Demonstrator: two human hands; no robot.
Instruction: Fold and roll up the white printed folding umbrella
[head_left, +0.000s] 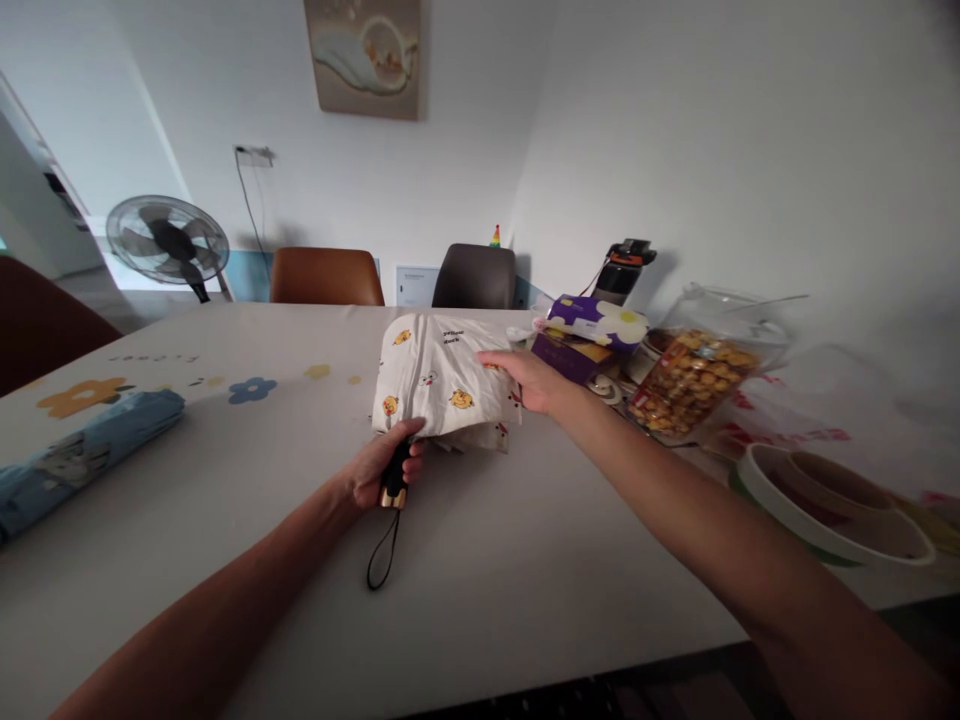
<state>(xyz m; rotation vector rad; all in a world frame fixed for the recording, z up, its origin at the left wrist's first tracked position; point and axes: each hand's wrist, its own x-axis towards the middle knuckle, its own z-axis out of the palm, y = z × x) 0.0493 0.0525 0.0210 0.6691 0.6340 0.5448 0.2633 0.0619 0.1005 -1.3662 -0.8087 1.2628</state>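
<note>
A white folding umbrella (442,375) printed with yellow ducks is held above the pale tabletop, its cloth loose and partly fanned out to the right. My left hand (382,465) is wrapped round its black and gold handle, with the thumb at the lower edge of the cloth. A black wrist loop hangs from the handle's end. My right hand (521,375) pinches the right side of the cloth, thumb on top and the other fingers hidden behind it. On the left of the table lies a blue umbrella (97,455), rolled up.
Along the right side stand a purple tissue pack (596,322), a black bottle (624,272), a clear jar of round snacks (694,380), plastic bags and a white-rimmed bowl (832,505). Chairs (326,276) line the far edge of the table (300,560). A fan (169,240) stands beyond.
</note>
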